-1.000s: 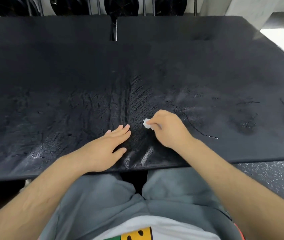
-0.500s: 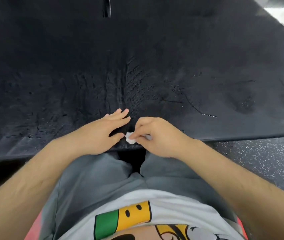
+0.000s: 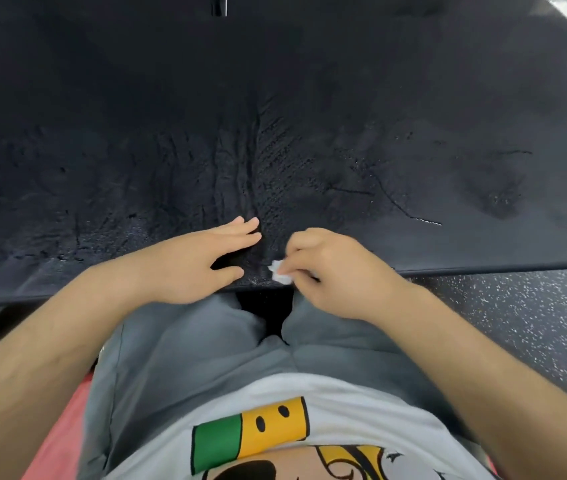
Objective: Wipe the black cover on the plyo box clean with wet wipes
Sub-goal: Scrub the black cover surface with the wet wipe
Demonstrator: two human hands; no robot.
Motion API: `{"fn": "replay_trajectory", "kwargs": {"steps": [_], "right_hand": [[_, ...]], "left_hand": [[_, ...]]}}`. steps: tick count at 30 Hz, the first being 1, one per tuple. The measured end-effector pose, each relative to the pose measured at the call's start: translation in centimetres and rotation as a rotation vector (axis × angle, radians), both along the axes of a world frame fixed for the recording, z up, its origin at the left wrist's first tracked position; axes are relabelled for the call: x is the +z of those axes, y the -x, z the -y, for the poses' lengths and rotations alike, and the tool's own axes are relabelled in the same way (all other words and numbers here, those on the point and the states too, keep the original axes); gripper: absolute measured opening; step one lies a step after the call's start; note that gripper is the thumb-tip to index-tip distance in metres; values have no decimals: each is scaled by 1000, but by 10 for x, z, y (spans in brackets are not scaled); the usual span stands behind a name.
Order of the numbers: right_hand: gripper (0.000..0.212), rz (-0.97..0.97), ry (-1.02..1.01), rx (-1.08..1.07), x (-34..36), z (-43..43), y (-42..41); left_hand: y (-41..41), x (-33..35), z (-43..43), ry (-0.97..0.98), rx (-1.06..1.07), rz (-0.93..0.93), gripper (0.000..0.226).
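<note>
Peeking from right hand (image 3: 335,271): wet wipe (image 3: 280,273)

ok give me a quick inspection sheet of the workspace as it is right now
surface: black cover is creased and scuffed, with damp glints near its front edge.
job's things: small balled white wet wipe at the cover's front edge.
clutter: nothing seen.
grippers (hands): left hand lies flat on the cover, fingers straight; right hand pinches the wet wipe.
cables: nothing seen.
surroundings: speckled dark floor beside the box; the person's grey shorts close to the front edge.
</note>
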State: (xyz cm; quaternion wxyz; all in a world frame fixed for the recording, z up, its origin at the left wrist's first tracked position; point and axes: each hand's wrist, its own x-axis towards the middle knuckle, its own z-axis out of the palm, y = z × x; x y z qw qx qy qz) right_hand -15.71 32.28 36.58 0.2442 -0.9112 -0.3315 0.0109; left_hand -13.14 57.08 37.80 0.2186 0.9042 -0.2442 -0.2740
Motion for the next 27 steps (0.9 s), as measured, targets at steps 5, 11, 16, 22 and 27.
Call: {"fn": "replay_trajectory", "kwargs": {"steps": [5, 11, 16, 22, 27], "right_hand": [[21, -35, -22, 13, 2, 0, 5], [14, 109, -90, -484, -3, 45, 20], [18, 81, -111, -352, -8, 39, 28], [27, 172, -79, -502, -12, 31, 22], [27, 150, -83, -492, -12, 65, 9]], "left_hand": [[-1, 4, 14, -17, -17, 35, 64], [4, 9, 23, -107, 6, 117, 64], [7, 20, 54, -91, 8, 229, 59], [6, 12, 79, -95, -58, 274, 62], [4, 10, 90, -76, -77, 284, 64]]}}
